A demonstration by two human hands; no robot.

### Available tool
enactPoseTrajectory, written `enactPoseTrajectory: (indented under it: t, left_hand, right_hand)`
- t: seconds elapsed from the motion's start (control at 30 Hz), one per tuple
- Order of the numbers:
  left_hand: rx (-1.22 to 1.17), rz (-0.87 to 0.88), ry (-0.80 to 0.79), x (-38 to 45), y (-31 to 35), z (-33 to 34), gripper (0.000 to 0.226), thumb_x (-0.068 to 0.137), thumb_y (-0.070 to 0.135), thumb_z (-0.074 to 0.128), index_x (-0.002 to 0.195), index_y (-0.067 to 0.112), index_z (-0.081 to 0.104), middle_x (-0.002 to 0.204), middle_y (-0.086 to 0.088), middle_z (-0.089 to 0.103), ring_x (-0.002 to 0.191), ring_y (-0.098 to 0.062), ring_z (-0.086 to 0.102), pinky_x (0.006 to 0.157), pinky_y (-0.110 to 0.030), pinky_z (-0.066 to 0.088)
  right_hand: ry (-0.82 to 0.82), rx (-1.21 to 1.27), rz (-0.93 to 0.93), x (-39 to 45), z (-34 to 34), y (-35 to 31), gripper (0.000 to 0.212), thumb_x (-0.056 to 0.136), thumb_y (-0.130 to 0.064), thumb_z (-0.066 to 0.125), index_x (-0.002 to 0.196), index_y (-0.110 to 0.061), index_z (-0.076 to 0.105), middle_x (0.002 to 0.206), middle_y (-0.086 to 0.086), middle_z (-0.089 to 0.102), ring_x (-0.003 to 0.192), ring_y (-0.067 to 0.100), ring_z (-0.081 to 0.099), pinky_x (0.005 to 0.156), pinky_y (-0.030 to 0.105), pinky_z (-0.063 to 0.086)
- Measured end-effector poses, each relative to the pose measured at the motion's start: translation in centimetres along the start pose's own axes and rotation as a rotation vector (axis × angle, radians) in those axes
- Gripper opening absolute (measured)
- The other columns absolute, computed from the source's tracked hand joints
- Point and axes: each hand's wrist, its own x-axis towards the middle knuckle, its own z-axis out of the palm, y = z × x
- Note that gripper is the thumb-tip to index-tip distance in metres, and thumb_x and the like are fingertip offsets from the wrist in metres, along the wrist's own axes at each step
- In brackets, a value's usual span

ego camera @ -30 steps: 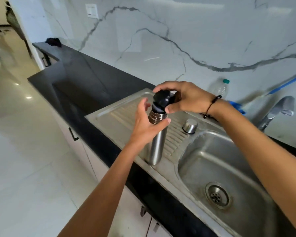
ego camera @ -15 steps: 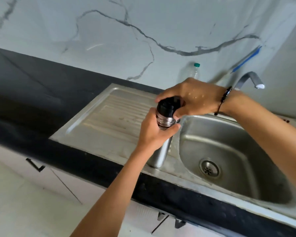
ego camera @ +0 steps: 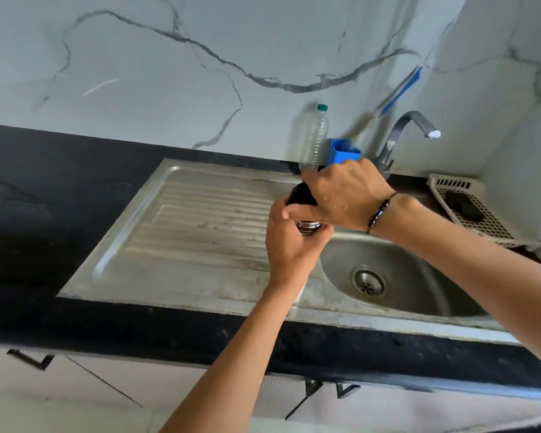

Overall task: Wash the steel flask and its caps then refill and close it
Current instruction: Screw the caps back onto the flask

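The steel flask stands upright on the sink's draining board, close to the basin. Only its threaded neck and a sliver of its base show, because my left hand wraps around its body just below the neck. A black inner cap sits on the flask's mouth. My right hand grips that cap from above, thumb toward me. The steel outer cap is hidden from view.
The basin with its drain lies to the right, and the tap rises behind it. A clear plastic bottle and a blue holder stand against the marble wall. A perforated basket sits at the far right. Black counter surrounds the sink.
The view has swung right and down over the sink. Both hands keep hold of flask and cap; my right hand has turned round the black cap. The steel outer cap has gone out of sight.
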Motion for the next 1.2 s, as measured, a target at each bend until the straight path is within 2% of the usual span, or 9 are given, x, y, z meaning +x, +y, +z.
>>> enactPoseTrajectory:
  t: [0.07, 0.13, 0.23, 0.33, 0.53, 0.73, 0.93, 1.07, 1.2]
  left_hand:
    - [-0.016, 0.009, -0.019, -0.1, -0.1, -0.1, 0.042, 0.068, 0.027, 0.080, 0.100, 0.011, 0.058, 0.098, 0.002, 0.058, 0.089, -0.011, 0.058, 0.069, -0.011, 0.041]
    - [-0.036, 0.009, -0.039, 0.0, -0.1, -0.3, 0.050, 0.065, 0.039, 0.075, 0.103, 0.011, 0.056, 0.098, 0.002, 0.058, 0.088, -0.010, 0.058, 0.068, -0.013, 0.042]
    - [-0.101, 0.024, -0.083, 0.3, 0.0, -0.7, 0.053, 0.065, 0.035, 0.076, 0.110, 0.017, 0.055, 0.101, 0.004, 0.064, 0.089, -0.006, 0.062, 0.069, -0.016, 0.048]
    - [-0.166, 0.024, -0.107, 0.3, 0.0, -1.1, 0.049, 0.068, 0.024, 0.078, 0.112, 0.020, 0.057, 0.103, 0.003, 0.067, 0.093, -0.004, 0.064, 0.074, -0.017, 0.050]
    - [-0.094, -0.053, -0.024, 0.0, 0.1, -0.4, 0.061, 0.056, 0.050, 0.068, 0.103, 0.014, 0.054, 0.092, 0.001, 0.065, 0.082, -0.010, 0.062, 0.064, -0.018, 0.046]
    - [-0.063, 0.000, 0.040, -0.1, 0.1, 0.2, 0.042, 0.061, 0.047, 0.070, 0.090, 0.021, 0.054, 0.087, -0.006, 0.064, 0.075, -0.014, 0.062, 0.057, -0.019, 0.044]
    - [-0.052, -0.022, -0.053, 0.1, 0.0, -0.4, 0.039, 0.060, 0.044, 0.072, 0.086, 0.040, 0.042, 0.090, 0.000, 0.065, 0.077, -0.010, 0.064, 0.062, -0.030, 0.054]
    - [-0.086, 0.023, -0.131, 0.6, 0.2, -1.1, 0.039, 0.063, 0.038, 0.072, 0.096, 0.041, 0.052, 0.088, 0.012, 0.067, 0.083, -0.001, 0.066, 0.069, -0.019, 0.054]
    - [-0.092, -0.041, -0.061, 0.4, 0.1, -0.9, 0.040, 0.061, 0.035, 0.076, 0.091, 0.042, 0.052, 0.083, 0.014, 0.067, 0.080, 0.001, 0.065, 0.068, -0.019, 0.053]
  right_hand:
    - [0.028, -0.042, 0.012, -0.1, 0.3, -0.1, 0.082, 0.077, -0.077, 0.019, 0.116, -0.011, 0.047, 0.082, 0.006, 0.058, 0.072, 0.032, 0.055, 0.057, 0.034, 0.034]
    - [-0.015, 0.121, -0.078, 0.0, 0.2, 0.6, 0.073, 0.081, -0.073, 0.031, 0.129, -0.020, 0.042, 0.103, 0.002, 0.058, 0.083, 0.027, 0.057, 0.062, 0.035, 0.042]
    - [-0.214, 0.505, -0.342, 0.2, -0.3, 2.4, 0.060, 0.086, -0.032, 0.064, 0.140, -0.031, 0.038, 0.130, 0.002, 0.047, 0.108, 0.018, 0.052, 0.084, 0.030, 0.047]
    - [-0.192, 0.548, -0.413, 1.0, 0.1, 2.8, 0.057, 0.081, -0.014, 0.068, 0.133, -0.028, 0.050, 0.114, 0.000, 0.054, 0.087, 0.006, 0.050, 0.072, 0.010, 0.036]
    - [-0.148, 0.285, -0.385, 1.4, -0.1, 2.0, 0.046, 0.088, -0.036, 0.055, 0.129, -0.018, 0.044, 0.104, 0.008, 0.057, 0.084, 0.026, 0.055, 0.069, 0.031, 0.041]
    - [0.120, -0.038, -0.274, 1.2, 2.4, 0.8, 0.073, 0.077, -0.066, 0.002, 0.106, -0.014, 0.044, 0.085, 0.005, 0.066, 0.070, 0.031, 0.058, 0.050, 0.029, 0.025]
    - [-0.025, 0.142, -0.203, 1.3, 1.1, 1.8, 0.078, 0.073, -0.082, 0.035, 0.122, -0.022, 0.040, 0.097, 0.001, 0.060, 0.074, 0.024, 0.049, 0.061, 0.031, 0.038]
    - [-0.180, 0.525, -0.675, 3.0, 1.2, 3.8, 0.064, 0.079, -0.051, 0.061, 0.137, -0.028, 0.044, 0.121, -0.001, 0.050, 0.103, 0.017, 0.053, 0.082, 0.030, 0.047]
    - [0.036, 0.560, -0.723, 3.8, 3.3, 4.1, 0.049, 0.083, -0.046, 0.057, 0.122, -0.016, 0.057, 0.103, 0.004, 0.056, 0.082, 0.022, 0.059, 0.067, 0.034, 0.053]
